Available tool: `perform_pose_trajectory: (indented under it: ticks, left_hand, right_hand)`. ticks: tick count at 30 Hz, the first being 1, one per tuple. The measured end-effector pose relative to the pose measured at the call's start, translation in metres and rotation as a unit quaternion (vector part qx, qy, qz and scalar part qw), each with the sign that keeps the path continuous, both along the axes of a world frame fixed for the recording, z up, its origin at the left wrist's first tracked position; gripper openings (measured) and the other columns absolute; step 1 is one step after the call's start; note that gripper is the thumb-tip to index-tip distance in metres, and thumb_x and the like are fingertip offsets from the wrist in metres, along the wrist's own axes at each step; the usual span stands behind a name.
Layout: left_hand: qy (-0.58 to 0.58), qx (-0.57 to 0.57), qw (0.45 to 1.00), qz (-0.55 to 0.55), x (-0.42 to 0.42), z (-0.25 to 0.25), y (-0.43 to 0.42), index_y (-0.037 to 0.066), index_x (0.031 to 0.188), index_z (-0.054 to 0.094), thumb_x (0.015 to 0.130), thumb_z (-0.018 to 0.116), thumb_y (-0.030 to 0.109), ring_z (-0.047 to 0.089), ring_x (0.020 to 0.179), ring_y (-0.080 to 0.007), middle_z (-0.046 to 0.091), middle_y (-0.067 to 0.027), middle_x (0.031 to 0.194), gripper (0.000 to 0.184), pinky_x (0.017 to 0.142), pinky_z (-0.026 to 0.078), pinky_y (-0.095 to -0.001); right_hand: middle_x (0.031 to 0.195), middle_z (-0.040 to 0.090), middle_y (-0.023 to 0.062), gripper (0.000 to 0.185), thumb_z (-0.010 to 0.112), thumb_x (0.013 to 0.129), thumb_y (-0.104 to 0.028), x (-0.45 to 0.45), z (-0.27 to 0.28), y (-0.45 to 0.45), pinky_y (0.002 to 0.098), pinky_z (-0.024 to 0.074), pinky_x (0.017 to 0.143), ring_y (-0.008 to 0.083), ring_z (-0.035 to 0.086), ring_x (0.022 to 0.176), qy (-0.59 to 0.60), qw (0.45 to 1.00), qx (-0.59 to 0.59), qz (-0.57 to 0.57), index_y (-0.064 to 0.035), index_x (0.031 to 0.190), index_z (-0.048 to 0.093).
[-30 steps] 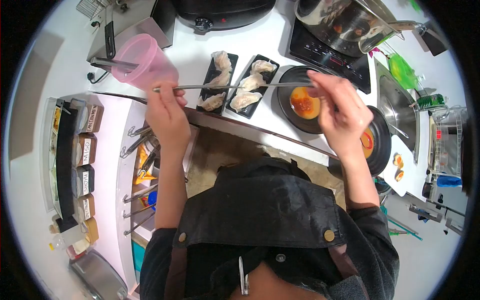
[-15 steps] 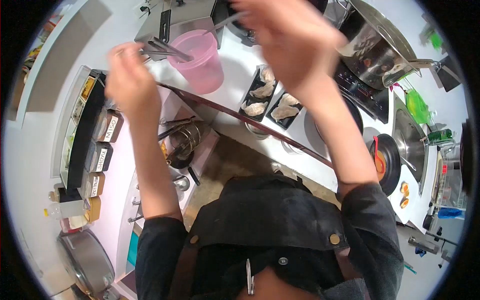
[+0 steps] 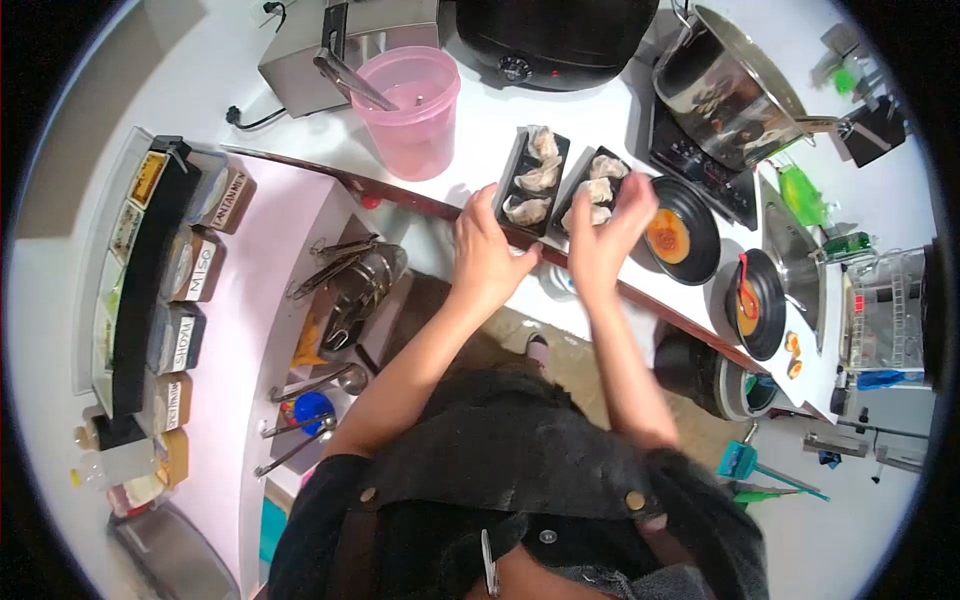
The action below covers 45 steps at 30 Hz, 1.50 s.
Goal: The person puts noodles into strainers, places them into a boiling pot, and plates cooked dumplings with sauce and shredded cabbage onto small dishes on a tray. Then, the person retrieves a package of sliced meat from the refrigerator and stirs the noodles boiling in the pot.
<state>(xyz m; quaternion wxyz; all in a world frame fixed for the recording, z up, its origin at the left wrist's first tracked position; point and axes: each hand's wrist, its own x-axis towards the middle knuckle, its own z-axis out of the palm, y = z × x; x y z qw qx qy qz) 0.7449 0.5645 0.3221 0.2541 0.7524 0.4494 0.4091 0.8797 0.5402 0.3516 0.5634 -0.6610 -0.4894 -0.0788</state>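
Observation:
Two narrow black trays of dumplings lie side by side on the white counter. At the front left corner of the left tray [image 3: 513, 213] is my left hand [image 3: 484, 250], its fingers and thumb apart; whether it touches the tray I cannot tell. My right hand [image 3: 603, 245], slightly blurred, reaches over the front end of the right tray [image 3: 570, 190] with thumb and fingers spread, partly hiding its dumplings. Pale folded dumplings [image 3: 540, 176] fill the left tray in a row. Metal tongs [image 3: 355, 82] lean inside a pink plastic container [image 3: 410, 145] at the upper left.
A black appliance [image 3: 555, 45] stands behind the trays. To the right are a large steel pot [image 3: 735, 95] on an induction cooker [image 3: 690, 165], a black bowl of brown liquid [image 3: 690, 245], another bowl with a red spoon [image 3: 755, 315], and halved eggs [image 3: 794, 355]. Labelled tubs [image 3: 190, 265] line the left shelf.
Both hands came down from around the pink container to the dumpling trays. The metal utensils seen near them are out of my hands. My view has shifted, showing more of the counter.

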Motion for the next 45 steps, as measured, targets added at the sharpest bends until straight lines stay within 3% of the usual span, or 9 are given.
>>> perform_pose_trajectory:
  ticks: [9, 14, 17, 27, 31, 35, 37, 39, 45]
  left_hand:
    - [0.038, -0.078, 0.996, -0.027, 0.018, 0.002, 0.037, 0.007, 0.136, 0.024, 0.065, 0.08, 0.016, 0.055, 0.1, -0.0432, 0.054, -0.0267, 0.108, 0.09, 0.083, 0.048, -0.0477]
    - [0.155, -0.051, 0.987, -0.013, 0.026, 0.012, 0.05, 0.007, 0.139, 0.027, 0.065, 0.08, 0.025, 0.063, 0.087, -0.0348, 0.063, -0.0193, 0.094, 0.093, 0.074, 0.052, -0.0429]
    - [0.174, -0.05, 0.983, -0.033, 0.018, 0.009, 0.048, 0.005, 0.137, 0.029, 0.064, 0.081, 0.026, 0.064, 0.084, -0.036, 0.064, -0.0199, 0.09, 0.092, 0.072, 0.053, -0.0441]
    - [0.048, -0.048, 0.996, 0.059, -0.105, 0.01, -0.129, 0.015, 0.132, 0.031, 0.061, 0.079, 0.024, 0.063, 0.066, -0.0397, 0.062, -0.0161, 0.067, 0.086, 0.062, 0.051, -0.048]
    - [0.003, -0.1, 0.982, 0.158, -0.159, 0.013, -0.264, 0.015, 0.133, 0.032, 0.063, 0.077, 0.029, 0.064, 0.08, -0.0382, 0.064, -0.0175, 0.084, 0.084, 0.071, 0.049, -0.0459]
    - [0.035, -0.153, 0.935, 0.318, -0.182, 0.032, -0.408, 0.017, 0.132, 0.035, 0.066, 0.076, 0.033, 0.062, 0.09, -0.0364, 0.063, -0.0169, 0.094, 0.08, 0.076, 0.049, -0.044]
    - [0.001, -0.202, 0.907, 0.371, -0.186, 0.043, -0.472, 0.017, 0.131, 0.036, 0.066, 0.077, 0.032, 0.062, 0.095, -0.0361, 0.063, -0.0175, 0.1, 0.079, 0.081, 0.049, -0.043]
    - [-0.014, -0.163, 0.883, 0.439, -0.189, 0.047, -0.529, 0.016, 0.131, 0.036, 0.065, 0.078, 0.031, 0.062, 0.097, -0.0361, 0.062, -0.0174, 0.105, 0.079, 0.084, 0.049, -0.0426]
    - [-0.054, -0.134, 0.782, 0.606, -0.209, 0.091, -0.675, 0.011, 0.13, 0.038, 0.062, 0.081, 0.025, 0.061, 0.105, -0.0338, 0.058, -0.0147, 0.12, 0.081, 0.088, 0.049, -0.0391]
  right_hand:
    - [0.135, 0.027, 0.0318, 0.095, 0.076, 0.067, -0.015, -0.009, -0.052, -0.002, 0.0444, 0.0257, 0.109, 0.043, 0.029, 0.127, 0.037, 0.988, -0.108, -0.102, 0.0133, 0.136, 0.018]
    - [0.13, 0.041, 0.0324, 0.098, 0.079, 0.061, -0.022, -0.001, -0.059, 0.001, 0.047, 0.0331, 0.104, 0.0475, 0.041, 0.119, -0.019, 0.97, -0.159, -0.181, 0.0067, 0.137, 0.024]
    - [0.126, 0.044, 0.0335, 0.1, 0.08, 0.061, -0.024, -0.003, -0.046, 0.001, 0.0493, 0.0362, 0.1, 0.0481, 0.044, 0.114, 0.061, 0.956, -0.21, -0.194, 0.0026, 0.138, 0.023]
    - [0.107, 0.06, 0.0271, 0.085, 0.083, 0.06, -0.029, 0.014, -0.065, -0.038, 0.0512, 0.0437, 0.09, 0.0484, 0.058, 0.095, -0.013, 0.967, -0.19, -0.171, -0.0092, 0.129, 0.036]
    - [0.107, 0.057, 0.03, 0.079, 0.078, 0.062, -0.021, -0.013, -0.051, -0.115, 0.0503, 0.0415, 0.092, 0.044, 0.056, 0.102, 0.008, 0.972, -0.23, -0.054, -0.0064, 0.129, 0.039]
    - [0.123, 0.051, 0.0249, 0.071, 0.073, 0.066, -0.011, -0.056, -0.072, -0.214, 0.0489, 0.0412, 0.098, 0.0396, 0.052, 0.114, -0.001, 0.973, -0.081, 0.216, -0.0022, 0.128, 0.039]
    - [0.127, 0.047, 0.0236, 0.074, 0.074, 0.065, -0.005, -0.096, -0.065, -0.276, 0.0464, 0.0396, 0.101, 0.0373, 0.05, 0.116, 0.084, 0.933, -0.142, 0.321, -0.0009, 0.129, 0.036]
    - [0.127, 0.044, 0.0225, 0.075, 0.072, 0.064, 0.0, -0.126, -0.064, -0.324, 0.0441, 0.0369, 0.102, 0.0359, 0.047, 0.117, 0.028, 0.9, -0.128, 0.417, -0.0005, 0.13, 0.035]
    - [0.125, 0.041, 0.0185, 0.081, 0.071, 0.062, 0.006, -0.223, -0.019, -0.456, 0.0401, 0.0309, 0.106, 0.0299, 0.042, 0.122, 0.094, 0.696, -0.28, 0.655, -0.0028, 0.132, 0.031]
